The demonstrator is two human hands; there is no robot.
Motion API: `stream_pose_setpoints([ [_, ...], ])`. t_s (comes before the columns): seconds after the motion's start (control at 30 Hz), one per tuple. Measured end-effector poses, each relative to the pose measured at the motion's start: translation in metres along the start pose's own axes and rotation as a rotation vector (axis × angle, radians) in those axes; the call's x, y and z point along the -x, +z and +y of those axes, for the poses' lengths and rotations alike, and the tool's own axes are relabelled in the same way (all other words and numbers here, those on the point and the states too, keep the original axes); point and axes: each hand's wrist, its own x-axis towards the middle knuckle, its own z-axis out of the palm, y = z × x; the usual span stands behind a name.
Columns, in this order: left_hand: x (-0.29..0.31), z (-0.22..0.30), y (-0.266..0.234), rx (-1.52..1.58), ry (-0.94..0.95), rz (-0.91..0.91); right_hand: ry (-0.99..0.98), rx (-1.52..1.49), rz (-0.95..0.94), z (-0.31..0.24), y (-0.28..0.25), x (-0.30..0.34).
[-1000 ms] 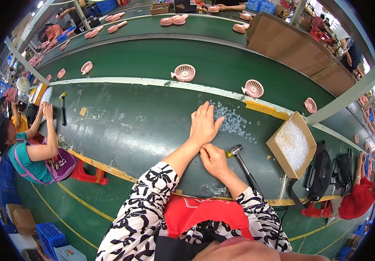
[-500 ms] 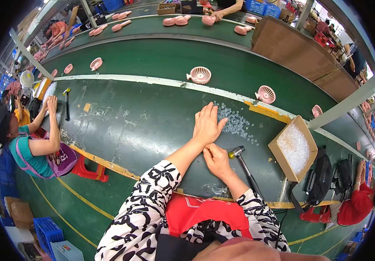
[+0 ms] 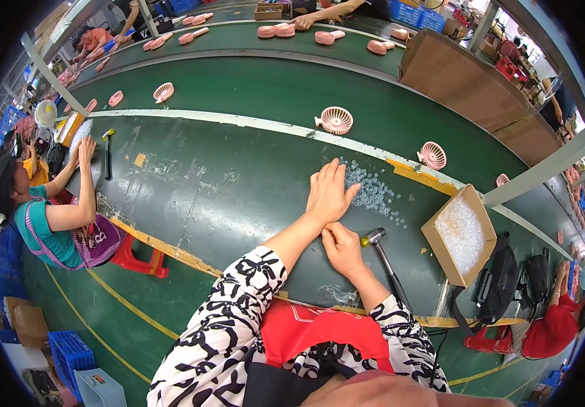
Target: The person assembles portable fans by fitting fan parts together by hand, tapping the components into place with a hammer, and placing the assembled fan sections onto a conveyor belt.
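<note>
My left hand [image 3: 329,195] lies flat on the dark green worktable, palm down, fingers stretched out. Its fingertips reach the left edge of a spread of small clear plastic rings [image 3: 374,192]. Close against the left wrist is my right hand [image 3: 344,248], its fingers curled and pinched together; whatever may be inside them is hidden. Just right of that hand lies a hammer [image 3: 386,258] with a yellow-and-dark head and a dark handle. Farther right, an open cardboard box [image 3: 429,227] holds many small clear pieces.
Pink round slatted fan parts [image 3: 336,120] ride on the green conveyor belt [image 3: 238,88] beyond the table's pale rail. A co-worker [image 3: 48,217] sits at the left near a second hammer [image 3: 107,154]. Black bags [image 3: 499,278] lie right of the box. A large cardboard sheet [image 3: 465,95] stands far right.
Pink fan parts on the near belt have shifted right. Across the belt, a co-worker's hand has moved left from one pink fan to others. My hands stay nearly the same on the table.
</note>
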Motion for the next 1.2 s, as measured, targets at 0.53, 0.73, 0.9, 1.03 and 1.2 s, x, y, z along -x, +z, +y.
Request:
stream_pose_setpoints([
  [0.53, -0.001, 0.003, -0.001, 0.033, -0.019, 0.01, 0.053, -0.009, 0.002, 0.004, 0.002, 0.005],
  [0.73, -0.001, 0.002, -0.002, 0.036, -0.03, -0.002, 0.037, 0.021, 0.028, -0.002, 0.003, 0.005],
  [0.9, -0.001, 0.002, -0.001, 0.04, -0.044, -0.017, -0.123, 0.138, -0.064, 0.007, 0.001, 0.004],
  [1.03, -0.001, 0.0, -0.002, 0.035, -0.044, -0.025, 0.007, 0.036, -0.001, 0.0, 0.002, 0.002],
  [1.2, -0.002, 0.004, -0.003, 0.051, -0.064, -0.04, -0.013, 0.073, -0.024, 0.003, 0.0, 0.002],
])
